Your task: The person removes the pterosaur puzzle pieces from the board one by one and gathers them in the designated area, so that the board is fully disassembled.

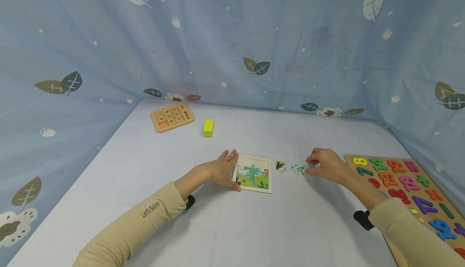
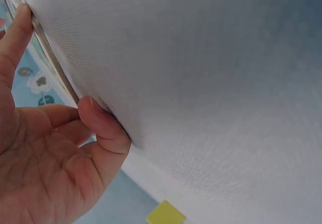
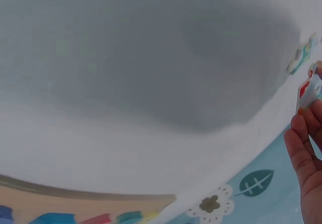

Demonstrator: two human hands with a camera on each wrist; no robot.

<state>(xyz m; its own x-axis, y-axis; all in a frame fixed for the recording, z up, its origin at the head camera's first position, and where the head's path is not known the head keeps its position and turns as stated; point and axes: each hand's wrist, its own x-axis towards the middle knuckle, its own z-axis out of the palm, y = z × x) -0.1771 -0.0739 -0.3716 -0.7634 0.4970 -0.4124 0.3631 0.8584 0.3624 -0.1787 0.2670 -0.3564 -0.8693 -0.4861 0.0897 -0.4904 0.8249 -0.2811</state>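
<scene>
A square wooden jigsaw tray [image 1: 253, 190] with a green dinosaur picture [image 1: 252, 175] lies flat on the white table. Spread along its left side, my left hand [image 1: 222, 171] touches the frame with thumb and fingers, the thumb at the near corner. To the right of the tray, my right hand [image 1: 327, 166] pinches a jigsaw piece [image 3: 308, 90] with a red patch, partly hidden by the fingers. Just left of that hand lies a green-and-white patterned part of the jigsaw [image 1: 299, 169]. Between it and the tray is a brown-and-white piece [image 1: 280, 167].
At the far left of the table are a wooden number slide puzzle [image 1: 172, 117] and a yellow block [image 1: 208, 127]. A wooden board [image 1: 348, 158] with colourful letters and numbers lies at the right, partly under the right forearm. Patterned blue cloth [image 1: 218, 36] hangs around the table.
</scene>
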